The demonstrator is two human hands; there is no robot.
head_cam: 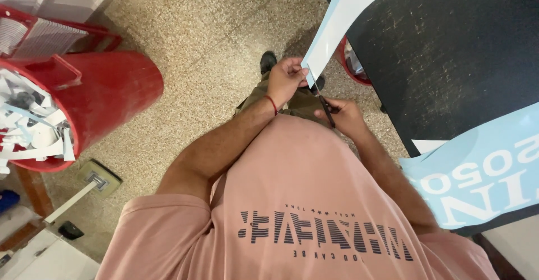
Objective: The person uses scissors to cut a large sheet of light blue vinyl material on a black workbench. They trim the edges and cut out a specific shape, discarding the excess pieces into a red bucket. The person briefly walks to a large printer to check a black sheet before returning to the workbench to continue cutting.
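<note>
My left hand [285, 79] pinches the lower end of a long pale blue and white printed sheet [343, 17] that hangs off the edge of a black table [449, 50]. A red thread band sits on that wrist. My right hand [343, 115] grips a pair of black-handled scissors [324, 105], its blades pointing up at the sheet's bottom edge right beside my left fingers. Both hands are held in front of my pink shirt, above my shoes and the speckled floor.
A red bin [106, 92] full of white paper scraps stands at the left. Another pale blue printed sheet [483, 168] lies over the table at the right. A red round container [351, 64] sits under the table edge. White boards and a floor socket are at lower left.
</note>
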